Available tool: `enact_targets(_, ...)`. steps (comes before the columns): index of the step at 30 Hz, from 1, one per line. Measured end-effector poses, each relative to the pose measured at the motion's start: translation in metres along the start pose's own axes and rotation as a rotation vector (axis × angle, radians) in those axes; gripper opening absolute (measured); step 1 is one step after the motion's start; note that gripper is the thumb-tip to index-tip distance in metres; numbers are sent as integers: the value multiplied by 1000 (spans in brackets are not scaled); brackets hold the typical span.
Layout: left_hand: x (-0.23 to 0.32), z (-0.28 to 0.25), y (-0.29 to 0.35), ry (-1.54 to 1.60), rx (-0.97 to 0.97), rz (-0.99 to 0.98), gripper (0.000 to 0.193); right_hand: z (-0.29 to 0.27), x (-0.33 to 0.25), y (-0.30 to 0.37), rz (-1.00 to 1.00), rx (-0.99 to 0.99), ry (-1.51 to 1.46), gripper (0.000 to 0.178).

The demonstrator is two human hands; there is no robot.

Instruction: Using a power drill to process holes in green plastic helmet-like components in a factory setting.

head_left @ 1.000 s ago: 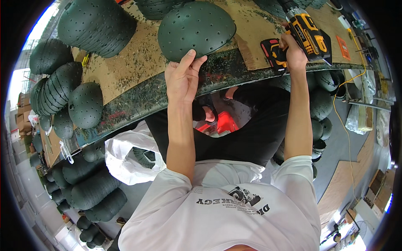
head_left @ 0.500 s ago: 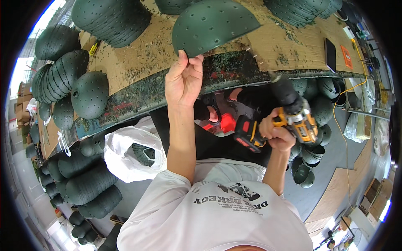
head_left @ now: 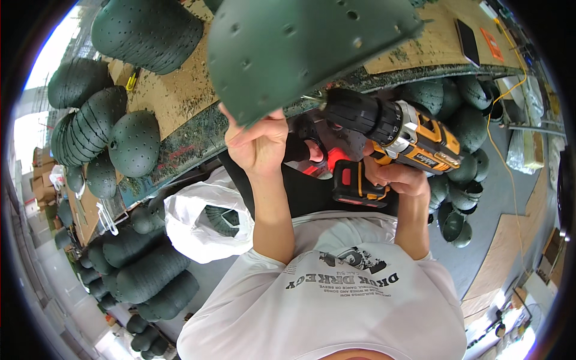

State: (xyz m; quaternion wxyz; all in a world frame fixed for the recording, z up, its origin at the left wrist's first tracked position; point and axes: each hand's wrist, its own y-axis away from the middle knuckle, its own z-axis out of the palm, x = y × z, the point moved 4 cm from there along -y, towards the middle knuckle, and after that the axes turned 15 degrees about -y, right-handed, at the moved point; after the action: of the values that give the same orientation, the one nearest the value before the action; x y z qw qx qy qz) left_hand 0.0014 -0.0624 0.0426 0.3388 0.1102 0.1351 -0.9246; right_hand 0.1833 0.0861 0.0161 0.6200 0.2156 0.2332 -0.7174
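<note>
Close under the camera, a dark green domed shell [head_left: 312, 51] dotted with small holes is held up off the worktop [head_left: 180, 96], its rim tilted down toward the person. From that rim the left hand [head_left: 255, 144] takes over: its grip is clenched on the lower edge of the shell, thumb on the near face and fingers curled behind, directly below the dome. Just to the right of that hold, the cordless drill [head_left: 393, 129] lies with its long axis running from lower right to upper left, the black chuck and thin bit aimed at the rim of the shell, the tip seemingly touching or a hair short of it beside the left fingers. The right hand [head_left: 396, 177] is wrapped tight around the drill's handle, lower and farther right, well apart from the shell itself. Beyond them, stacks of similar green shells [head_left: 96, 129] crowd the worktop's far left side, and a white plastic bag [head_left: 207, 219] sits below its edge.
</note>
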Motion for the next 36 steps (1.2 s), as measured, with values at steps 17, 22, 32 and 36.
enact_targets(17, -37, 16, 1, 162, -128, -123, 36, 42, -68, 25, -626, -210, 1205, 7)
enact_targets(22, -36, 15, 5, 51, -64, -25, 34, 39, -71, 25, -743, -300, 1379, 7)
enact_targets(32, -9, 13, 22, -580, -261, -90, 37, -22, -37, 18, 158, -76, 252, 45)
enact_targets(36, -25, 26, 18, -625, -128, -174, 38, -52, -7, 18, 230, -169, -305, 27)
